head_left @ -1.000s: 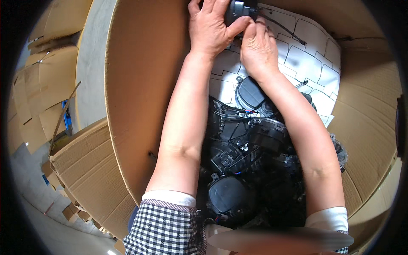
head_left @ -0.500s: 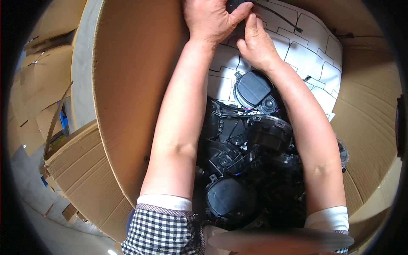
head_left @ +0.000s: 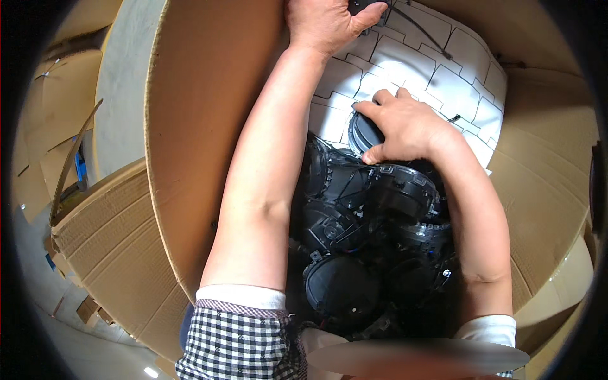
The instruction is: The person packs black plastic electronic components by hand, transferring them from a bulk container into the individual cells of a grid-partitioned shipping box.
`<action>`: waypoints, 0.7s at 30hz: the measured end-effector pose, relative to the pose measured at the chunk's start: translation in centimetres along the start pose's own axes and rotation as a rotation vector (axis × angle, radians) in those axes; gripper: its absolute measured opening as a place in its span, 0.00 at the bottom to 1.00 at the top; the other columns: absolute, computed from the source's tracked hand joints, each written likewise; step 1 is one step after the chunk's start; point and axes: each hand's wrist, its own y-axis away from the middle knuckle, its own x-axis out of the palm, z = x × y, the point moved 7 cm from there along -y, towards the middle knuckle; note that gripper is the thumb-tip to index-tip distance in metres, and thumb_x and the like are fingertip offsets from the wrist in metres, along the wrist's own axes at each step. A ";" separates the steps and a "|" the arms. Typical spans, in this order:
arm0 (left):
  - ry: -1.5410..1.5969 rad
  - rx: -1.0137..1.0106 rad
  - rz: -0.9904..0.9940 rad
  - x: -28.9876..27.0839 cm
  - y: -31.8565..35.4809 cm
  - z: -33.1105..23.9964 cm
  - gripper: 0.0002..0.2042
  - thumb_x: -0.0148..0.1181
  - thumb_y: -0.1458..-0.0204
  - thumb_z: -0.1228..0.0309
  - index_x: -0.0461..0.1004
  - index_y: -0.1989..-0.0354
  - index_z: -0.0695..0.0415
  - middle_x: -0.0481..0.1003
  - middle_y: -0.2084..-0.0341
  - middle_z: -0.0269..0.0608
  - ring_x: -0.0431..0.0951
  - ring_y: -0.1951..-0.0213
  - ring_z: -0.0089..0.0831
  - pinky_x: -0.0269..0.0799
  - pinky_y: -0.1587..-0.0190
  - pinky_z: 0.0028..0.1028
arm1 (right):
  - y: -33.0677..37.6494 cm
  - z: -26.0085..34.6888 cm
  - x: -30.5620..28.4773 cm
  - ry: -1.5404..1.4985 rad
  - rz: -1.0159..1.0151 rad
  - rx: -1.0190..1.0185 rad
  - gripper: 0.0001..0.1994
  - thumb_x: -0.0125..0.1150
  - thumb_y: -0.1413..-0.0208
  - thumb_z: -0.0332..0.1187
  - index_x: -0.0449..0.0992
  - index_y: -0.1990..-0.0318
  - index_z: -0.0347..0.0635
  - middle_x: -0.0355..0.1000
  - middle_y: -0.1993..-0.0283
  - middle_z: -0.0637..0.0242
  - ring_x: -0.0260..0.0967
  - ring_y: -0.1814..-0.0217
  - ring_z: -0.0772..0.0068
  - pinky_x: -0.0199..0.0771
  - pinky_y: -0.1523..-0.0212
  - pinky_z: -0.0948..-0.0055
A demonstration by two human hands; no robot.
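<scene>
The round black unit (head_left: 365,134) lies on the white sheet (head_left: 405,60), beside heaped dark parts (head_left: 405,196), your right hand's (head_left: 411,130) fingers spread across it; whether they grip is unclear. Your left hand (head_left: 326,25) touches a dark piece (head_left: 367,7), hold undeterminable, inside the cardboard box (head_left: 202,126).

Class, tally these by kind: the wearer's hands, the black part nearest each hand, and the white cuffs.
Hands: 2 (left hand, right hand)
Black parts: 2 (part by left thumb, round unit under right hand)
White cuffs: 2 (left cuff, right cuff)
Total: 6
</scene>
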 end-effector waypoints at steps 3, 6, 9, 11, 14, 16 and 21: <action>0.084 -0.052 0.031 0.0 0.3 -0.1 0.29 0.62 0.54 0.50 0.71 0.44 0.51 0.70 0.46 0.45 0.65 0.44 0.51 0.62 0.41 0.45 | 0.0 0.3 0.2 0.008 -0.036 0.102 0.38 0.74 0.61 0.48 0.68 0.38 0.53 0.66 0.42 0.55 0.64 0.41 0.49 0.69 0.41 0.56; 0.009 -0.011 0.013 -0.1 0.1 0.0 0.29 0.62 0.54 0.51 0.71 0.44 0.51 0.70 0.46 0.46 0.65 0.44 0.51 0.62 0.40 0.46 | -0.5 -0.6 -0.1 -0.110 -0.126 0.111 0.34 0.71 0.58 0.46 0.71 0.40 0.50 0.68 0.45 0.52 0.67 0.44 0.50 0.69 0.44 0.56; 0.003 -0.014 0.028 -0.6 -0.1 0.3 0.29 0.62 0.54 0.51 0.71 0.44 0.51 0.69 0.45 0.46 0.65 0.44 0.51 0.61 0.39 0.46 | 1.4 -4.4 -2.4 -0.755 -0.350 0.014 0.29 0.66 0.52 0.43 0.72 0.43 0.41 0.73 0.50 0.60 0.73 0.52 0.64 0.73 0.54 0.67; -0.005 -0.005 0.029 -1.1 0.1 0.2 0.29 0.62 0.54 0.51 0.71 0.44 0.51 0.69 0.45 0.46 0.65 0.43 0.51 0.61 0.39 0.46 | 3.6 -8.7 -3.5 -1.181 -0.591 0.017 0.28 0.65 0.52 0.38 0.72 0.42 0.38 0.74 0.57 0.64 0.73 0.63 0.77 0.74 0.60 0.75; 0.064 0.035 -0.071 -0.8 0.1 0.2 0.29 0.63 0.55 0.52 0.71 0.44 0.51 0.69 0.44 0.46 0.64 0.42 0.52 0.61 0.39 0.46 | 1.2 -12.7 -2.7 -2.103 -0.755 -0.314 0.23 0.55 0.43 0.25 0.66 0.38 0.41 0.73 0.55 0.71 0.67 0.71 0.91 0.64 0.76 0.90; 0.054 -0.021 0.011 -0.3 0.0 0.1 0.30 0.63 0.55 0.52 0.71 0.43 0.51 0.69 0.44 0.46 0.64 0.42 0.52 0.61 0.38 0.46 | -1.3 -13.9 -3.2 -2.232 -0.776 -0.429 0.22 0.52 0.40 0.25 0.64 0.38 0.39 0.72 0.51 0.65 0.70 0.63 0.81 0.72 0.62 0.79; 0.031 -0.098 0.104 0.3 0.2 0.0 0.30 0.63 0.55 0.52 0.71 0.43 0.51 0.68 0.44 0.46 0.63 0.42 0.52 0.61 0.39 0.46 | -4.2 -19.6 -0.5 -2.159 -1.275 0.021 0.17 0.45 0.33 0.34 0.66 0.44 0.32 0.71 0.48 0.55 0.71 0.49 0.62 0.74 0.49 0.67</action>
